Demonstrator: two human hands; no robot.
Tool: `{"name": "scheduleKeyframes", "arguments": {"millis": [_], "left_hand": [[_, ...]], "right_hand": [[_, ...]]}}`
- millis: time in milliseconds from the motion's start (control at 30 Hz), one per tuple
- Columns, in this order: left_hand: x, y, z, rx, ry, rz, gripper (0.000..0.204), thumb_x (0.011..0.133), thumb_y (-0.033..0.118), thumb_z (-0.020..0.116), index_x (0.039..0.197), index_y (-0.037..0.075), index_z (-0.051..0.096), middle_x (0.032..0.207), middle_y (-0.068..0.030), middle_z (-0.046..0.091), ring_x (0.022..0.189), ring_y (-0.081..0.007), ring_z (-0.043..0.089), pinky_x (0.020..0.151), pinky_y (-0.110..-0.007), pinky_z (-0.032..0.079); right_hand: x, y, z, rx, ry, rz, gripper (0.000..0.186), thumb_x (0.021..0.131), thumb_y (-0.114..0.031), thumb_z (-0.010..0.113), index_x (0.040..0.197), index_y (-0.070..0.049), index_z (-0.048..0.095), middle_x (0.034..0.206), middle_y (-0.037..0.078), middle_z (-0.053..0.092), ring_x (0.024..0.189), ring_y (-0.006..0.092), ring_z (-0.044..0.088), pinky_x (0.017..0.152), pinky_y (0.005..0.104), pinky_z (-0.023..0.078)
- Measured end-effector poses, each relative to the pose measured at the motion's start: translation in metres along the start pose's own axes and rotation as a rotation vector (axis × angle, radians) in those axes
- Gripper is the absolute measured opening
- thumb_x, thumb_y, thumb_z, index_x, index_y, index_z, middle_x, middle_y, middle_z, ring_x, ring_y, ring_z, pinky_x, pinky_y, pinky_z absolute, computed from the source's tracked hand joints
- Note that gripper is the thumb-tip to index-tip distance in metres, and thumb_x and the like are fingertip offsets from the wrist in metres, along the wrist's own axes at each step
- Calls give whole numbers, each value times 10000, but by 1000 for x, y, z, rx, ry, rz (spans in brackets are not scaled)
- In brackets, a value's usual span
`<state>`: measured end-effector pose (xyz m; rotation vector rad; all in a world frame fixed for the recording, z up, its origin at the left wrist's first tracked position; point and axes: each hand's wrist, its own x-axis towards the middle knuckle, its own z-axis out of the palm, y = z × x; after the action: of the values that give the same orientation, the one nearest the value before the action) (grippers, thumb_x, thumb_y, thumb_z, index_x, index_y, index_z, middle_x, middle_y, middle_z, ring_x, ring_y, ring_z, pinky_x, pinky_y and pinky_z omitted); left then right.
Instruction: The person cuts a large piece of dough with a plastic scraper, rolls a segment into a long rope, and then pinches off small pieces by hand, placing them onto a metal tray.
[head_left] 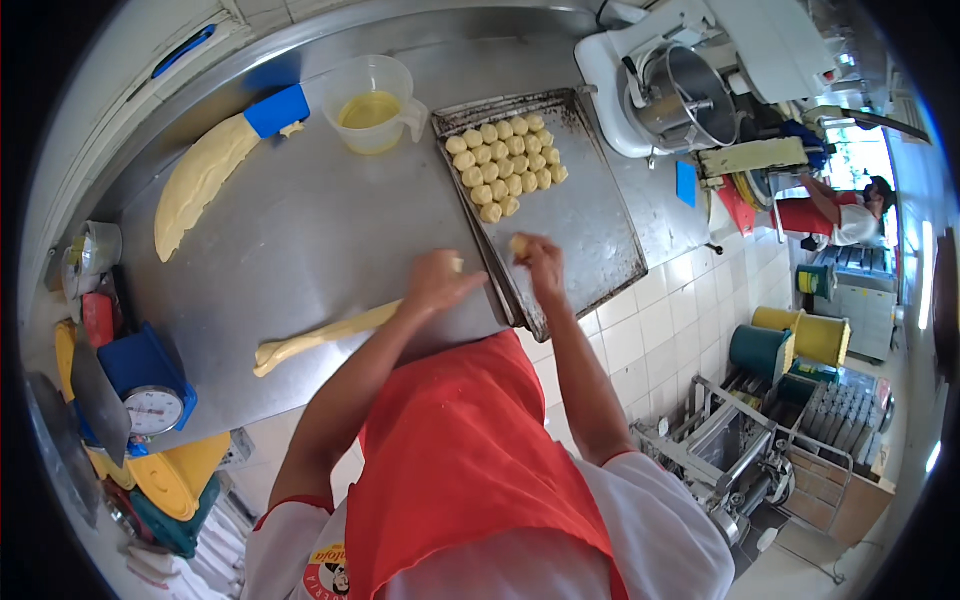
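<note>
My right hand [543, 270] is over the near left part of a metal baking tray [597, 225], its fingers closed on a small dough ball [518, 246]. Rows of pale dough balls [502, 167] fill the tray's far left part. My left hand [440, 284] is just left of the tray, wrapped round the end of a long dough rope [325, 338]. A bit of dough shows past its fingers, and my forearm crosses over the rope, which lies on the steel table [300, 270].
A large dough slab [203, 180] lies at the far left, with a blue scraper [277, 111] against it. A plastic jug [369, 106] of yellow liquid stands behind the tray. Right of it is a stand mixer [690, 95]; a dial scale [153, 410] sits at left. Another person [835, 212] works far right.
</note>
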<state>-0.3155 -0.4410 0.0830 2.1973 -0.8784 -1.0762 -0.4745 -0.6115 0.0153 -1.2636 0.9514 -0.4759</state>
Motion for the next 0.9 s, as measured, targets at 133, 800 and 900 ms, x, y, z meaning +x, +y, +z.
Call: {"name": "scheduleKeyframes", "arguments": {"millis": [133,800,900], "left_hand": [[19,1,47,123,97,26,379,728,205,717,1006,-29,608,946,-270,672,930,-428,657,815,-490,517],[-19,-68,22,212,24,-145,257,800,221,665,934,9,717,979,-223,714,965,-413,677,836,-468,559],[-21,-53,21,335,-20,-39,260,835,228,611,943,30,741,984,-227,714,962,-413,686,827,-467,566]], "right_hand": [[56,-24,16,-344,294,-77,294,878,-154,660,1096,43,661,914,173,684,785,267,678,696,372,563],[-81,-22,137,-793,-251,-255,260,961,-209,566,974,6,711,734,227,667,696,400,666,653,467,519],[-80,-14,135,-935,-83,-248,306,965,-266,558,899,-2,698,753,260,637,756,467,626,678,513,503]]}}
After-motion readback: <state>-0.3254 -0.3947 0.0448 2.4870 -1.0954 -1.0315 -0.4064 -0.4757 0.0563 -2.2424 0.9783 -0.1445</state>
